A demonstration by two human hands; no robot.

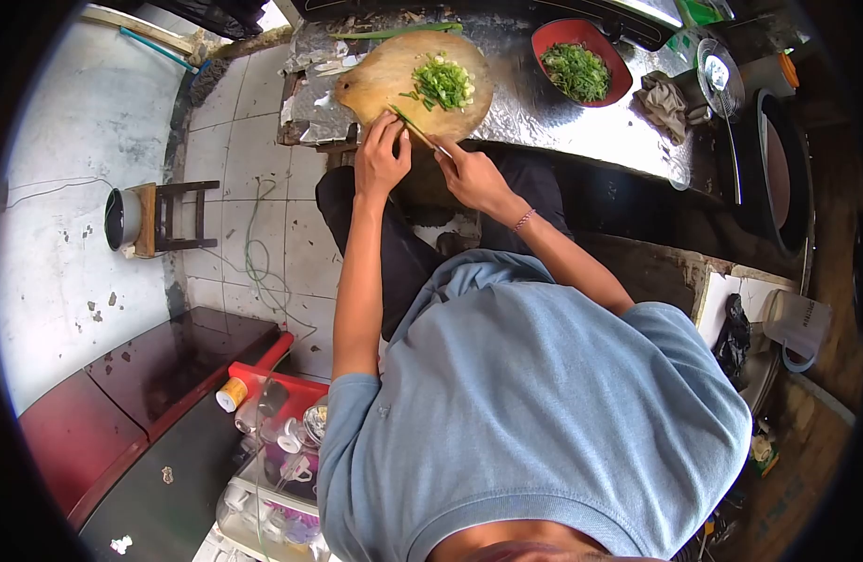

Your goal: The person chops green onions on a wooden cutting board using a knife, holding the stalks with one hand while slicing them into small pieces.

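Observation:
A round wooden cutting board [375, 84] lies on the foil-covered counter, with a pile of chopped green onion [442, 82] on it. Near the board's front edge, my left hand [383, 159] has its fingers bent and pressed on a green stalk [400, 113]. My right hand [476, 178] is closed round the handle of a knife [438, 145], whose blade points up and left toward the stalk. Part of the blade is hard to make out. To the right of the board, a red bowl [621, 73] holds more chopped greens [577, 72].
A long green stalk [394, 32] lies along the board's far edge. Right of the bowl are a crumpled cloth [662, 105] and a wire strainer [719, 77]. A dark wok [778, 173] stands at far right. The foil-covered counter [534, 122] ends just before my knees.

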